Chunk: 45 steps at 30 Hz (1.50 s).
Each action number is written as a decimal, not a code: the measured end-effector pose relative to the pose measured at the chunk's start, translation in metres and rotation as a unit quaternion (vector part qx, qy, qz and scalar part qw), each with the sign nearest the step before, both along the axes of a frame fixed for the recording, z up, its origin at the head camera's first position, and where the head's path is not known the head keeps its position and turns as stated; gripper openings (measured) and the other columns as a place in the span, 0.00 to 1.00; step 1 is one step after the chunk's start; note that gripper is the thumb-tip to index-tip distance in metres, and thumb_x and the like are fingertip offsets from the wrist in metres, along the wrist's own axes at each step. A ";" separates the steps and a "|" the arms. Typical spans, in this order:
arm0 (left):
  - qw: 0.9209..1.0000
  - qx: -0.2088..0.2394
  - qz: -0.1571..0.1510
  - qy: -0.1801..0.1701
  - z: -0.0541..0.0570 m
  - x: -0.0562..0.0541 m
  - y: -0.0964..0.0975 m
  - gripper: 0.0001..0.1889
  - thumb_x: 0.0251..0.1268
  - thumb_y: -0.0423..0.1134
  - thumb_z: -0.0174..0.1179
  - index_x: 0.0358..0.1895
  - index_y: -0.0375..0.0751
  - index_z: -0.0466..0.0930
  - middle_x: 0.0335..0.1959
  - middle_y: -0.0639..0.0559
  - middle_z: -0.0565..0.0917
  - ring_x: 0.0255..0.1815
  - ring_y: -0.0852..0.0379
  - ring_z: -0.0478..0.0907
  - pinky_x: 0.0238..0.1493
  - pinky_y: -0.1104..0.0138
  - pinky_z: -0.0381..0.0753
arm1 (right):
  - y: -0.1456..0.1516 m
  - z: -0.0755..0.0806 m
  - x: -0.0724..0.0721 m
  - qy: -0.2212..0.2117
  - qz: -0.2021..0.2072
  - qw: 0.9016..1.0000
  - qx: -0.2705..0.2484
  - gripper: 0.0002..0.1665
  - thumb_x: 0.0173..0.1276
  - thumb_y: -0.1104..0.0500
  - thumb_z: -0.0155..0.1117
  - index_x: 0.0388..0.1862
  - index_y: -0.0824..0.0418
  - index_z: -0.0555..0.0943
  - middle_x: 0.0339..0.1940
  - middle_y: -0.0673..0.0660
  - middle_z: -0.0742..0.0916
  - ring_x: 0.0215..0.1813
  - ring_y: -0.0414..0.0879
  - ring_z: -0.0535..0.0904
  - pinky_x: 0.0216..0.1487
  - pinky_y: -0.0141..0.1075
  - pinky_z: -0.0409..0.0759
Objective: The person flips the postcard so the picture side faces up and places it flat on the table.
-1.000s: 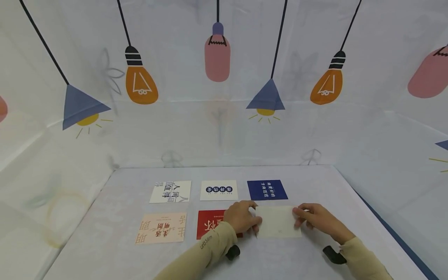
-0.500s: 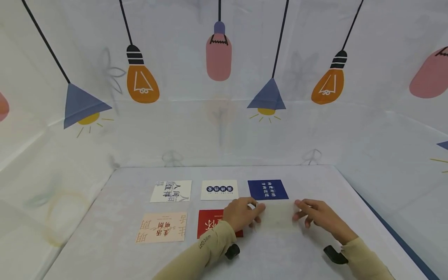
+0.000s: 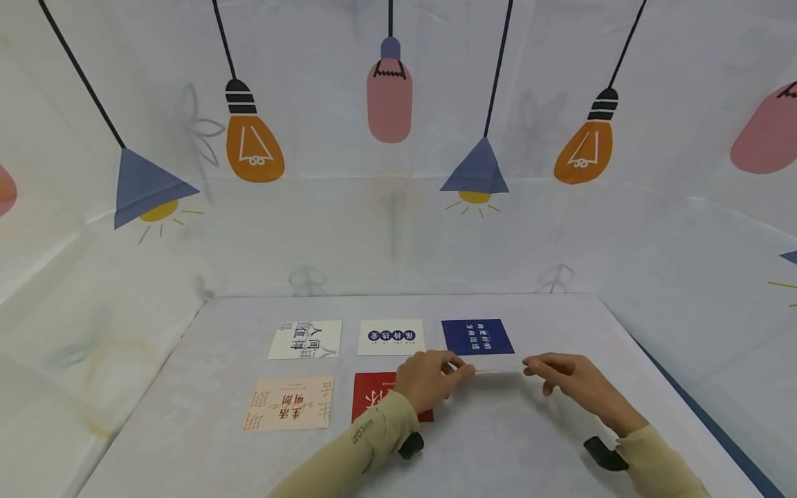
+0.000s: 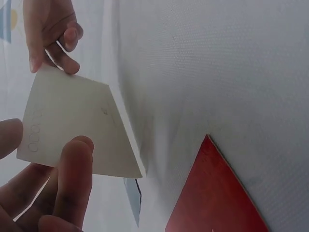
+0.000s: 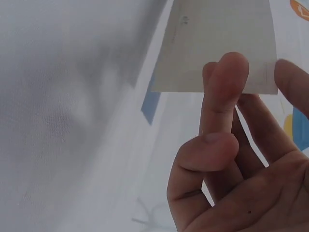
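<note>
My left hand [image 3: 429,380] and right hand [image 3: 575,380] pinch opposite ends of a pale cream card [image 4: 82,116] between them. In the head view the card shows nearly edge-on, as a thin pale strip, raised off the table. Faint print runs along one side of its face in the left wrist view. Thumb and fingers of each hand lie at the card's end edges. Just beyond it lies a dark blue card [image 3: 457,339] with white characters. A red card [image 3: 371,398] is partly hidden beneath my left hand and sleeve.
On the white-covered table [image 3: 249,470] lie a white card with blue-grey characters [image 3: 305,349], a white card with dark blue circles [image 3: 392,349] and a peach card [image 3: 289,404]. White cloth walls [image 3: 342,235] with printed lamps enclose the table's back and sides.
Both hands lift the cream card and tilt it up. Its face, flat toward the head camera a second ago, is now edge-on. The other cards stay put.
</note>
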<state>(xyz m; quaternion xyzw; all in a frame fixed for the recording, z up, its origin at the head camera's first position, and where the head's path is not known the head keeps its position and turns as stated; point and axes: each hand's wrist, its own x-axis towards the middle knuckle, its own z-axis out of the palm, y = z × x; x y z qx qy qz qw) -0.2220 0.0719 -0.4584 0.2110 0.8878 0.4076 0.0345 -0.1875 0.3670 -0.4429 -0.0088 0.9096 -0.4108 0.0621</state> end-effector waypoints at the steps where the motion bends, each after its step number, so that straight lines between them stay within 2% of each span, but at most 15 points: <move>1: 1.000 -0.005 -0.002 0.005 0.000 0.000 0.000 0.19 0.67 0.62 0.63 0.45 0.54 0.91 0.24 0.67 0.82 0.17 0.67 0.75 0.22 0.69 0.72 | 0.002 0.000 0.000 0.004 0.007 1.000 0.001 0.30 0.75 0.39 0.60 0.61 0.60 0.83 0.49 0.56 0.88 0.37 0.48 0.81 0.44 0.42 0.74; 7: 0.999 -0.041 -0.017 0.030 -0.003 0.002 -0.001 0.16 0.63 0.61 0.67 0.41 0.55 0.92 0.25 0.70 0.82 0.22 0.69 0.73 0.24 0.70 0.70 | 0.010 -0.004 0.002 0.006 0.053 0.998 0.024 0.26 0.73 0.44 0.65 0.60 0.60 0.84 0.49 0.56 0.88 0.40 0.49 0.78 0.37 0.37 0.77; 11: 0.998 -0.054 -0.031 0.018 -0.007 0.005 -0.001 0.16 0.61 0.59 0.70 0.41 0.54 0.92 0.25 0.70 0.83 0.22 0.70 0.74 0.24 0.70 0.72 | 0.014 -0.008 0.004 -0.007 0.078 0.996 0.047 0.25 0.71 0.44 0.68 0.60 0.56 0.85 0.53 0.54 0.87 0.42 0.47 0.76 0.36 0.34 0.74; 15: 0.997 -0.069 -0.041 0.005 -0.011 0.007 0.000 0.15 0.59 0.57 0.72 0.42 0.55 0.92 0.26 0.70 0.84 0.23 0.70 0.73 0.26 0.70 0.72 | 0.016 -0.012 0.005 -0.010 0.099 0.994 0.056 0.24 0.68 0.45 0.70 0.58 0.56 0.86 0.52 0.55 0.87 0.40 0.47 0.76 0.36 0.34 0.74; 21: 0.994 -0.094 -0.048 -0.007 -0.015 0.010 0.000 0.14 0.55 0.55 0.75 0.43 0.55 0.92 0.24 0.70 0.81 0.26 0.68 0.72 0.30 0.70 0.71 | 0.012 -0.020 0.005 -0.016 0.097 0.993 0.069 0.26 0.64 0.45 0.74 0.56 0.57 0.87 0.43 0.52 0.86 0.36 0.47 0.74 0.32 0.33 0.73; 27: 0.993 -0.107 -0.053 -0.018 -0.015 0.014 -0.001 0.13 0.55 0.51 0.76 0.42 0.54 0.91 0.26 0.69 0.82 0.27 0.69 0.73 0.32 0.69 0.72 | 0.007 -0.026 0.004 -0.018 0.102 0.991 0.081 0.26 0.61 0.46 0.77 0.54 0.58 0.88 0.39 0.50 0.86 0.37 0.46 0.74 0.32 0.32 0.73; 37: 0.990 -0.129 -0.045 -0.019 -0.013 0.015 0.001 0.12 0.57 0.51 0.74 0.42 0.54 0.92 0.34 0.65 0.87 0.30 0.67 0.75 0.34 0.67 0.74 | 0.007 -0.026 0.003 -0.022 0.125 0.987 0.100 0.23 0.64 0.48 0.75 0.54 0.58 0.88 0.33 0.49 0.81 0.34 0.44 0.72 0.31 0.32 0.70; 42: 0.991 -0.124 -0.042 -0.024 -0.014 0.015 0.003 0.12 0.58 0.51 0.73 0.43 0.54 0.92 0.35 0.64 0.88 0.30 0.67 0.75 0.33 0.67 0.74 | 0.007 -0.025 0.002 -0.012 0.136 0.985 0.104 0.21 0.66 0.48 0.73 0.53 0.58 0.88 0.31 0.47 0.81 0.33 0.42 0.72 0.30 0.32 0.71; 45: 0.991 -0.118 -0.048 -0.026 -0.015 0.015 0.003 0.12 0.59 0.50 0.72 0.44 0.53 0.92 0.34 0.65 0.87 0.30 0.68 0.75 0.33 0.68 0.74 | 0.006 -0.025 0.002 -0.010 0.127 0.985 0.113 0.17 0.68 0.48 0.71 0.51 0.55 0.88 0.30 0.47 0.81 0.33 0.43 0.73 0.31 0.32 0.72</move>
